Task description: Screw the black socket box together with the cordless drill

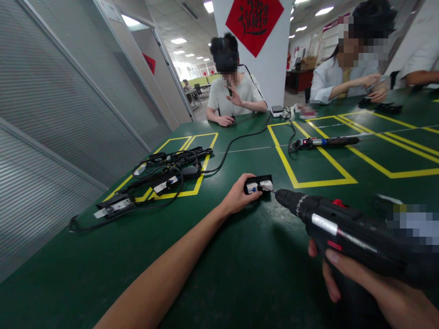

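A small black part with white pieces [259, 184] rests on the green table, gripped at its left end by my left hand [239, 194], thumb in front and fingers behind. My right hand [356, 278] is wrapped round the grip of a black power drill [343, 226], which lies level and points left. The drill's thin bit reaches the white face of the part; whether it sits in a screw is too small to tell. A blue spot shows on the white face, left of the bit.
Black devices with white plates and cables [164, 176] lie at the left on the green table [192, 274]. Beyond my hands are yellow tape outlines [325, 183] and a long black tool [329, 142]. Two people [236, 98] [346, 84] sit across the table; another is partly visible at the right.
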Available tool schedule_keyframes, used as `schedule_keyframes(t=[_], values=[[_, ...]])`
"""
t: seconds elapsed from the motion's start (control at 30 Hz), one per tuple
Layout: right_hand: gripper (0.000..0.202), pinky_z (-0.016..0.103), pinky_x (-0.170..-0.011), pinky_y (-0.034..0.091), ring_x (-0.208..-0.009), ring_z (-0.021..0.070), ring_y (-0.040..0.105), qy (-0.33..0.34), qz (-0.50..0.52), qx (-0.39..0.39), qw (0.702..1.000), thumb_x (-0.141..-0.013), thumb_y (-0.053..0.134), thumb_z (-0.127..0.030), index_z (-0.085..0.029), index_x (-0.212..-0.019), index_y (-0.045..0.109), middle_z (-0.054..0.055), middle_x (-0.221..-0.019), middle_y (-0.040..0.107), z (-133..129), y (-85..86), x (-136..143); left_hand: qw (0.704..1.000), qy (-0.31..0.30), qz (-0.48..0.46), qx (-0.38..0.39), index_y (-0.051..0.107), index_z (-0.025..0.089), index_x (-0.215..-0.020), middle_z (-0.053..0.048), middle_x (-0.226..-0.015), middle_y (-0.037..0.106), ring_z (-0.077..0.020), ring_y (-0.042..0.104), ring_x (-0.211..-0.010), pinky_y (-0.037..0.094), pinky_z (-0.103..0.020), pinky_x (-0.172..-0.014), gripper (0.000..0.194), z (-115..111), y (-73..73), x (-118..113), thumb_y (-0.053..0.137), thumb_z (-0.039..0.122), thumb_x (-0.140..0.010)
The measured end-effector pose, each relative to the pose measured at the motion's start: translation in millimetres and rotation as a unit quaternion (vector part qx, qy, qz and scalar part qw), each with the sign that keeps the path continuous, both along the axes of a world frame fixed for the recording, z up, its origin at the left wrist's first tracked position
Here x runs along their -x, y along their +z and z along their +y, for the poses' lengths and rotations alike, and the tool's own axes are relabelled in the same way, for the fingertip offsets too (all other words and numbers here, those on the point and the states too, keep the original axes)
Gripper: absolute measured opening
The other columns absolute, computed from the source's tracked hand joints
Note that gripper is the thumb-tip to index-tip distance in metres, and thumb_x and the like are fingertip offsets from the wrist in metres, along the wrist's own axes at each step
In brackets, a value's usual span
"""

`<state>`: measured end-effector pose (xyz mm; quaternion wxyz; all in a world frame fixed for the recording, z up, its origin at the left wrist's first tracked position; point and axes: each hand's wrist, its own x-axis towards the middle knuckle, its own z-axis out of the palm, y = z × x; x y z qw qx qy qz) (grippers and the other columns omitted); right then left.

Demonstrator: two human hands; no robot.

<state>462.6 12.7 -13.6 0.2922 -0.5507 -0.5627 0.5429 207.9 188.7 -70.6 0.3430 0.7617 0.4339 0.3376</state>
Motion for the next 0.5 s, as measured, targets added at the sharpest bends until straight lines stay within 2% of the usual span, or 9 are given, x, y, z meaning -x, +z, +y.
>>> schedule_keyframes(t=[0.13, 0.23, 0.37, 0.43, 0.5], values=[[0.033, 0.029, -0.067, 0.053, -0.061, 0.0188, 0.066, -0.013, -0.005, 0.000, 1.000, -0.091, 0.039, -0.052, -0.028, -0.093, 0.063, -0.002, -0.060, 0.065, -2, 0.8, 1, 0.999, -0.021, -0.003, -0.045, 0.054, 0.021, -0.117, -0.008, -0.111, 0.055, -0.0187, 0.055, -0.100, 0.044, -0.035, -0.090, 0.043, 1, 1.1, 1, 0.064, 0.028, -0.076], [0.035, 0.030, -0.077, 0.053, -0.065, 0.0184, 0.067, -0.007, -0.035, -0.018, 0.999, -0.091, 0.039, -0.051, -0.029, -0.085, 0.066, -0.002, -0.060, 0.066, -2, 2.3, -1, 0.998, -0.037, -0.001, -0.059, 0.062, 0.021, -0.106, -0.007, -0.105, 0.055, -0.0184, 0.054, -0.099, 0.043, -0.036, -0.092, 0.031, 2, 1.0, 1, 0.064, 0.026, -0.076], [0.030, 0.034, -0.088, 0.051, -0.066, 0.0189, 0.068, 0.015, -0.051, -0.034, 0.998, -0.089, 0.045, -0.042, -0.032, -0.082, 0.072, -0.002, -0.060, 0.068, -3, -4.1, -8, 0.998, -0.041, 0.001, -0.049, 0.064, 0.020, -0.105, -0.006, -0.104, 0.053, -0.0176, 0.054, -0.097, 0.044, -0.036, -0.091, 0.029, 4, 0.8, 1, 0.064, 0.026, -0.076], [0.023, 0.039, -0.100, 0.042, -0.076, 0.0216, 0.070, 0.019, -0.043, -0.049, 0.998, -0.084, 0.052, -0.039, -0.035, -0.086, 0.074, -0.002, -0.066, 0.072, -7, -13.6, -12, 0.998, -0.044, 0.000, -0.047, 0.064, 0.020, -0.105, -0.006, -0.105, 0.053, -0.0174, 0.053, -0.097, 0.044, -0.035, -0.090, 0.029, 4, 1.4, 0, 0.064, 0.026, -0.076], [0.025, 0.044, -0.110, 0.027, -0.094, 0.0252, 0.067, 0.012, -0.036, -0.072, 0.997, -0.080, 0.056, -0.040, -0.039, -0.098, 0.073, -0.002, -0.078, 0.076, -12, -22.4, -15, 0.998, -0.047, -0.005, -0.046, 0.064, 0.020, -0.105, -0.006, -0.105, 0.053, -0.0172, 0.054, -0.096, 0.044, -0.035, -0.090, 0.029, 4, 2.1, -1, 0.064, 0.025, -0.076]])
